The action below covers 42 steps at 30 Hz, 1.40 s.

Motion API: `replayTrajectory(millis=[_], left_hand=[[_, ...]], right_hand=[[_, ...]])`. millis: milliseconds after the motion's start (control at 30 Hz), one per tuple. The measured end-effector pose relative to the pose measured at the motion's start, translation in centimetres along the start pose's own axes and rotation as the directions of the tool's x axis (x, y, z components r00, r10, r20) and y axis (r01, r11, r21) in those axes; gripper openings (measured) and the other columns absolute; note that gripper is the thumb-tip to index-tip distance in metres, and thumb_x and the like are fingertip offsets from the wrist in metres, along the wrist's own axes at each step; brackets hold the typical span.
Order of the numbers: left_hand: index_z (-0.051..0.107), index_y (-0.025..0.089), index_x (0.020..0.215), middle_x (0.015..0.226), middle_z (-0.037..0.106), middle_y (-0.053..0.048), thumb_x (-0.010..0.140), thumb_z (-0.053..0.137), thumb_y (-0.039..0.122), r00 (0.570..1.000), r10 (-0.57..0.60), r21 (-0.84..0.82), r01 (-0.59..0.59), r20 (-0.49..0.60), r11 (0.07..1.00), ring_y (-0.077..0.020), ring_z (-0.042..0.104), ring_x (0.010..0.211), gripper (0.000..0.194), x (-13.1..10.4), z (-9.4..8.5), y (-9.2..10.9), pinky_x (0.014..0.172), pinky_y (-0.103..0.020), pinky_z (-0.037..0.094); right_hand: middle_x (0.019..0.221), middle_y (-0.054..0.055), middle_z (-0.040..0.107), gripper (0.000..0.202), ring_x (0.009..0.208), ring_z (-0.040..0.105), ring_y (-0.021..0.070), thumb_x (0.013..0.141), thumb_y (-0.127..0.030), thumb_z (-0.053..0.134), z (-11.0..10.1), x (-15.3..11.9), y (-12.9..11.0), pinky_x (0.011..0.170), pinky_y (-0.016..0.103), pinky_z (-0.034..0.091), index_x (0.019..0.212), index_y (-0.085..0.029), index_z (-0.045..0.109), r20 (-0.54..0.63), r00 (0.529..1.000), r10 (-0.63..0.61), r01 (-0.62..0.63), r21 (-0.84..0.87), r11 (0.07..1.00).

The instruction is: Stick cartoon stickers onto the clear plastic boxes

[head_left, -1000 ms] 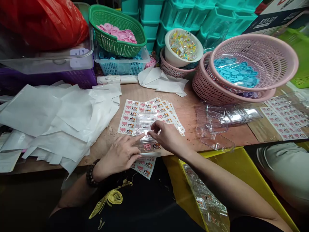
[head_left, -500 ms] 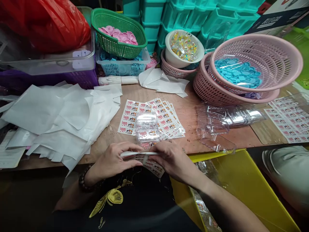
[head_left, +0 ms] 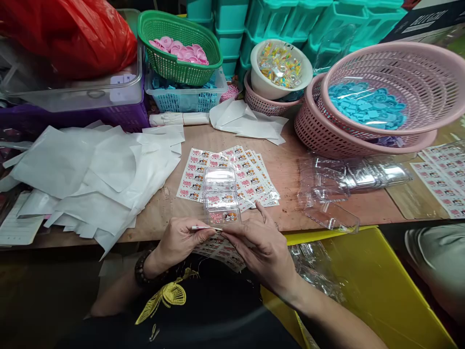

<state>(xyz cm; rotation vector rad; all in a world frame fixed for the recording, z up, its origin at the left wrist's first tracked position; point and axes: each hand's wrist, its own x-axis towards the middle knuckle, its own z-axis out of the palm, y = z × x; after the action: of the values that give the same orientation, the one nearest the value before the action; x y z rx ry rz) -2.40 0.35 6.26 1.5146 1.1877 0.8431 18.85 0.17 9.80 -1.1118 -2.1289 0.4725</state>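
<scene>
My left hand (head_left: 179, 242), a beaded bracelet at its wrist, pinches the edge of a sticker sheet (head_left: 221, 252) between thumb and fingers. The sheet hangs down in front of my dark shirt, its printed face partly showing. My right hand (head_left: 261, 247) is closed on the same edge, with one finger raised. Just beyond my fingers, clear plastic cases (head_left: 220, 186) lie on the table, and cat stickers show on or through the nearer ones. Beneath and around them spread several more sticker sheets (head_left: 254, 177).
White backing paper (head_left: 94, 179) is heaped on the left. At the back stand a green basket (head_left: 178, 72) of pink pieces, a white bowl (head_left: 307, 77) and pink baskets (head_left: 378, 128). Clear plastic pieces (head_left: 366, 177) lie right, above a yellow bin (head_left: 363, 271). A person's knee shows far right.
The sheet's edge has turned thinner to my view. My hands have shifted slightly, and a finger of my right hand has lifted. The camera view has moved a little.
</scene>
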Motion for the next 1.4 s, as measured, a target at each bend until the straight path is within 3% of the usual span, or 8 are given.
replayTrajectory(millis=[133, 233, 367, 433, 567, 733, 967, 1400], left_hand=[[0.073, 0.017, 0.120, 0.116, 0.078, -0.010, 0.079, 0.081, 0.038, 0.989, -0.138, -0.244, 0.148, 0.057, 0.958, -0.0238, 0.075, 0.102, 0.047, -0.1, 0.7, 0.1, 0.091, -0.034, 0.061], [0.075, 0.016, 0.113, 0.109, 0.079, -0.010, 0.079, 0.080, 0.043, 0.969, -0.230, -0.319, 0.249, 0.095, 0.915, -0.0220, 0.075, 0.095, 0.043, 0.2, 1.0, -0.3, 0.087, -0.032, 0.061], [0.077, 0.012, 0.086, 0.080, 0.079, -0.008, 0.071, 0.083, 0.056, 0.945, -0.309, -0.341, 0.326, 0.106, 0.881, -0.0190, 0.071, 0.071, 0.048, 0.6, 0.9, -1.3, 0.067, -0.028, 0.059], [0.078, 0.011, 0.086, 0.079, 0.079, -0.008, 0.073, 0.081, 0.057, 0.937, -0.320, -0.285, 0.349, 0.143, 0.893, -0.0188, 0.070, 0.068, 0.048, 0.6, 0.8, -1.5, 0.064, -0.028, 0.057], [0.080, 0.014, 0.095, 0.085, 0.080, -0.008, 0.087, 0.072, 0.042, 0.975, -0.170, -0.087, 0.183, 0.143, 0.979, -0.0188, 0.072, 0.072, 0.030, 0.5, 0.1, -1.1, 0.065, -0.028, 0.058], [0.079, 0.019, 0.095, 0.113, 0.076, -0.012, 0.088, 0.072, 0.025, 0.950, 0.312, 0.148, -0.308, -0.007, 0.940, -0.0236, 0.071, 0.105, 0.011, 1.9, -1.3, -0.9, 0.092, -0.038, 0.058], [0.075, 0.017, 0.088, 0.146, 0.057, -0.017, 0.090, 0.070, 0.024, 0.912, 0.386, 0.265, -0.410, 0.140, 0.873, -0.0310, 0.052, 0.139, 0.009, 4.9, -2.3, -1.5, 0.113, -0.051, 0.046], [0.074, 0.017, 0.088, 0.154, 0.050, -0.016, 0.090, 0.070, 0.025, 0.918, 0.328, 0.229, -0.376, 0.220, 0.898, -0.0340, 0.033, 0.151, 0.010, 5.4, -2.2, -2.3, 0.118, -0.056, 0.039]], right_hand=[[0.087, -0.001, 0.079, 0.015, 0.071, 0.072, 0.0139, 0.095, -0.016, 0.062, 0.6, -0.6, 0.5, 0.121, 0.058, 0.029, 0.103, -0.026, 0.069, -0.082, 0.997, 0.000, -0.006, -0.073, 0.997], [0.112, 0.004, 0.078, 0.022, 0.096, 0.073, 0.0203, 0.090, -0.013, 0.065, 1.1, -1.1, 1.4, 0.120, 0.060, 0.029, 0.103, -0.028, 0.072, -0.176, 0.974, -0.145, 0.104, -0.225, 0.969], [0.100, -0.003, 0.079, 0.024, 0.092, 0.071, 0.0156, 0.084, -0.010, 0.069, 1.4, -1.6, 2.4, 0.110, 0.040, 0.048, 0.091, -0.032, 0.074, -0.154, 0.791, -0.593, 0.511, -0.367, 0.777], [0.094, -0.003, 0.078, 0.022, 0.089, 0.070, 0.0160, 0.086, -0.012, 0.066, 1.0, -1.3, 2.6, 0.100, 0.039, 0.054, 0.091, -0.033, 0.073, -0.154, 0.769, -0.621, 0.567, -0.285, 0.773], [0.084, 0.002, 0.074, 0.012, 0.077, 0.068, 0.0172, 0.092, -0.016, 0.061, -0.9, 1.4, 3.2, 0.072, 0.035, 0.058, 0.096, -0.026, 0.067, -0.224, 0.972, -0.071, 0.102, 0.127, 0.987], [0.069, -0.001, 0.063, 0.027, 0.057, 0.056, 0.0106, 0.084, -0.043, 0.074, -2.1, 7.1, 7.3, 0.052, 0.025, 0.048, 0.079, -0.019, 0.062, 0.173, 0.862, 0.477, -0.493, 0.504, 0.709], [0.058, -0.003, 0.058, 0.033, 0.048, 0.045, 0.0078, 0.075, -0.043, 0.082, 0.7, 11.5, 10.6, 0.043, 0.024, 0.034, 0.071, -0.020, 0.058, 0.450, 0.676, 0.584, -0.737, 0.390, 0.553], [0.064, 0.000, 0.062, 0.033, 0.058, 0.051, 0.0113, 0.076, -0.047, 0.079, 1.8, 12.2, 10.0, 0.055, 0.028, 0.037, 0.069, -0.019, 0.062, 0.450, 0.672, 0.589, -0.728, 0.251, 0.638]])
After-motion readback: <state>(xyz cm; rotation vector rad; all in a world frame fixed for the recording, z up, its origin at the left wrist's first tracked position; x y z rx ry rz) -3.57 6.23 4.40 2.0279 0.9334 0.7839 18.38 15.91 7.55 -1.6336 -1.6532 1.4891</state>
